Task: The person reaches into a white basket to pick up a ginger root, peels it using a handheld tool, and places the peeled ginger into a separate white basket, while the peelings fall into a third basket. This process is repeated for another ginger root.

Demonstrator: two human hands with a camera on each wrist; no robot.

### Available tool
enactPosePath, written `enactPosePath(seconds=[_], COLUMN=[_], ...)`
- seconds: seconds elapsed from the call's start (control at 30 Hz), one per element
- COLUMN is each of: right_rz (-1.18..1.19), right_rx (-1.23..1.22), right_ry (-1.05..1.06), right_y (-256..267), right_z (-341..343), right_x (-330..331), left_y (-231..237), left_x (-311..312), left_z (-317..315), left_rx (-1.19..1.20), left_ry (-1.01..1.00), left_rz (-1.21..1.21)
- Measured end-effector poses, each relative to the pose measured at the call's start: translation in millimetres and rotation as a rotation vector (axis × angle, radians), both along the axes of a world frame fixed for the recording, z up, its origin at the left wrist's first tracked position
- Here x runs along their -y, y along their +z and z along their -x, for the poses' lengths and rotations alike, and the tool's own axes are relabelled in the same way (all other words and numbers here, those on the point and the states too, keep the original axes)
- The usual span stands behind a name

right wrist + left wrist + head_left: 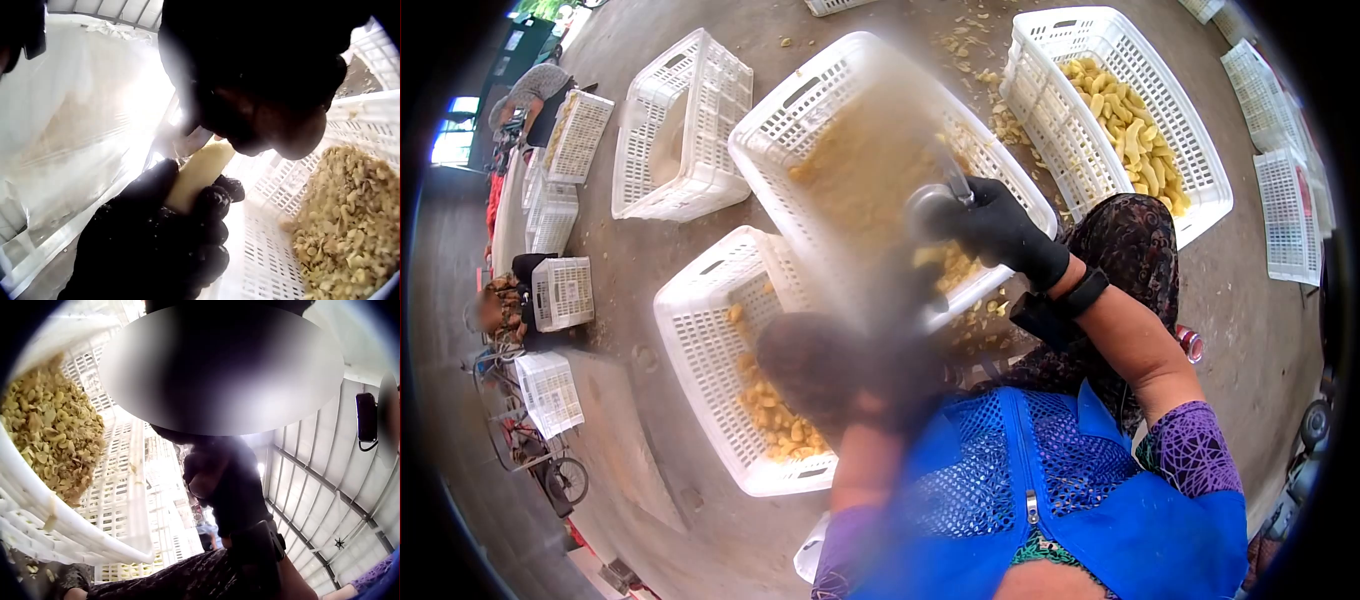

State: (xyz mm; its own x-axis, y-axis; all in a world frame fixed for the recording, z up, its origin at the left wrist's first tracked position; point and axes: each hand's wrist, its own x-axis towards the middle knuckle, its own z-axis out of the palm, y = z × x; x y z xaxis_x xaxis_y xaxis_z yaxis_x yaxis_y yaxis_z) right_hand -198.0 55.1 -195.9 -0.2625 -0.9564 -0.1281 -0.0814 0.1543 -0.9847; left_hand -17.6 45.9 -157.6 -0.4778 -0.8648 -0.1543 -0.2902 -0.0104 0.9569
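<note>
My right hand, in a black glove, grips a slim shiny tool over the middle crate. My left hand, also black-gloved, holds a pale yellow, peeled, elongated piece between fingers and thumb in the right wrist view. There, the right hand stands right at the piece's upper end. Blur hides much of the left hand in the head view. Below both hands, the middle crate holds a heap of yellowish peelings.
At the right, a white crate holds long yellow peeled pieces. Another crate at lower left holds yellow chunks. A crate stands upper left. Scraps litter the floor. Other people work at far left.
</note>
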Motion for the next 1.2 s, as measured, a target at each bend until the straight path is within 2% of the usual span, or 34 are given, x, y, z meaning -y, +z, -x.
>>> enactPosePath(seconds=[0.07,0.1,0.13,0.2,0.23,0.3,0.33,0.37,0.43,0.47,0.53,0.57,0.6,0.63,0.67,0.73,0.8,0.83,0.87,0.93,0.97,1.0,1.07,1.13,1.17,1.2], right_rz=[-0.047,0.180,0.091,-0.136,-0.139,0.023,0.156,0.058,-0.110,-0.081,-0.178,-0.148,-0.124,-0.099,-0.082,-0.253,-0.261,-0.309,-0.361,-0.157,-0.119,-0.041,-0.057,0.103,-0.041,-0.146], right_rx=[0.035,-0.169,0.012,0.186,0.183,0.075,-0.075,0.002,0.110,0.106,0.146,0.122,0.170,0.214,0.194,0.183,0.121,0.103,0.088,0.173,0.165,0.197,0.202,-0.060,0.134,0.307], right_ry=[-0.010,-0.016,-0.149,-0.222,-0.217,0.032,0.086,0.076,0.070,0.078,-0.090,-0.146,-0.213,-0.190,-0.163,-0.013,0.088,0.061,0.031,-0.162,-0.296,-0.284,-0.266,-0.055,-0.121,-0.196], right_y=[0.6,-16.2,13.6,28.0,28.7,29.5,31.2,22.7,7.0,12.5,30.2,32.8,25.6,20.6,37.4,46.7,56.9,58.3,57.8,33.9,23.8,14.0,22.6,15.6,18.3,42.9], right_z=[13.9,26.8,24.6,30.8,28.5,16.8,7.1,2.2,-1.2,2.9,15.1,23.5,29.8,33.7,23.2,9.1,-4.6,-3.0,-1.7,20.5,30.9,43.2,35.8,29.4,21.1,12.9], right_x=[8.5,17.1,19.2,19.0,17.0,6.7,1.1,-3.9,-7.5,-2.0,15.4,20.6,26.0,25.1,20.2,8.9,-4.0,-1.5,0.3,15.9,22.1,23.2,19.3,8.0,-1.5,-0.4], left_y=[-1.1,-2.4,-3.0,-4.6,-5.6,-10.0,-13.4,-16.1,-36.0,-40.5,-36.0,-18.9,-69.3,-43.9,-51.2,-49.4,-43.8,-38.6,-33.6,-15.4,-6.1,-5.8,-17.4,-34.8,-40.0,-27.6], left_x=[-1.5,-3.3,-4.2,-6.0,-5.8,-4.1,-2.9,-2.0,1.2,3.1,-7.9,-15.2,-18.5,-9.3,-9.5,-3.2,-3.9,-4.1,-2.8,-2.6,-3.2,0.7,0.1,3.3,-1.5,0.2], left_z=[-2.9,-4.6,-6.1,-9.4,-9.9,-8.7,-7.1,-4.8,-3.0,-3.0,0.6,7.2,4.3,4.2,2.6,0.4,5.1,5.3,3.8,-2.2,-4.9,-7.4,-9.3,-16.7,-22.1,-20.1], left_rx=[0.007,0.007,0.009,0.016,0.022,0.038,0.059,0.088,0.268,0.333,-0.046,-0.109,-0.149,-0.080,-0.199,-0.099,-0.177,-0.253,-0.256,-0.438,-0.450,-0.444,-0.492,-0.018,0.019,-0.079], left_ry=[0.010,0.017,0.020,0.021,0.022,0.013,0.000,-0.022,-0.149,-0.188,0.081,0.199,0.186,0.098,0.121,0.069,0.112,0.114,0.109,0.089,0.087,0.085,0.112,-0.037,-0.033,0.009], left_rz=[-0.020,-0.035,-0.041,-0.040,-0.036,-0.020,0.002,0.033,0.263,0.339,-0.416,-0.447,-0.187,-0.179,-0.104,0.043,-0.022,-0.246,-0.242,-0.553,-0.569,-0.580,-0.467,0.080,0.086,-0.057])
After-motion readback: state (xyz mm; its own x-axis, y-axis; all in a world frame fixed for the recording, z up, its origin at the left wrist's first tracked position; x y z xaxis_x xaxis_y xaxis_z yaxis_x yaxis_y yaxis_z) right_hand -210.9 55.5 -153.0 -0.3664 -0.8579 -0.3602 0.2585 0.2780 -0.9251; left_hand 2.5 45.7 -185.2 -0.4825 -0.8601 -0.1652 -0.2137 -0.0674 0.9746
